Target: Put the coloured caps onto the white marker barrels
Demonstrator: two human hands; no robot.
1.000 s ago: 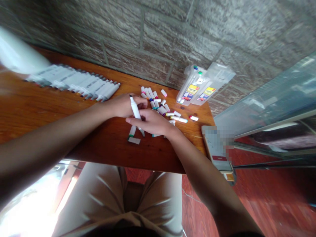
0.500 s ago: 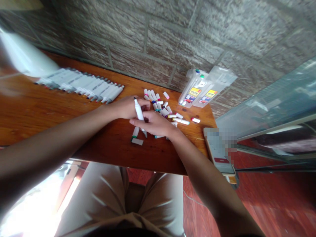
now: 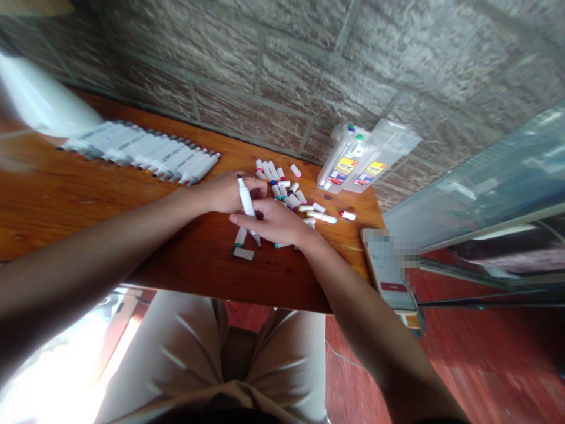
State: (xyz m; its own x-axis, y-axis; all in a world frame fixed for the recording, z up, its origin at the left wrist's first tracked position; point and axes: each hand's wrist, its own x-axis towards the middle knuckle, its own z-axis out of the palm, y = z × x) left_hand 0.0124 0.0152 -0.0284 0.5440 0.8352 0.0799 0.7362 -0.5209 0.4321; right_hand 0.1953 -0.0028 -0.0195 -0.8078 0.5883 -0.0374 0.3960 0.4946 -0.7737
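Note:
A white marker (image 3: 247, 200) with both tips uncapped stands tilted in my right hand (image 3: 282, 224), held between the thumb and fingers. Close against it, my left hand (image 3: 225, 191) is bent at the wrist with its fingers curled; whatever they hold, if anything, is hidden. Loose marker caps (image 3: 293, 202) with coloured ends lie scattered just beyond and to the right of both hands. Two more lie nearer me, a green-banded cap (image 3: 241, 237) and a plain-looking cap (image 3: 243, 254). Uncapped white markers (image 3: 143, 154) form a long row to the left.
Clear plastic marker cases (image 3: 353, 168) with yellow labels stand against the stone-patterned wall (image 3: 229, 94). A phone (image 3: 388, 271) rests at the right edge of the wooden table (image 3: 282, 288). A blurred white object (image 3: 48, 97) is at the far left.
The hands and marker keep nearly the same pose. The whole view has shifted very slightly.

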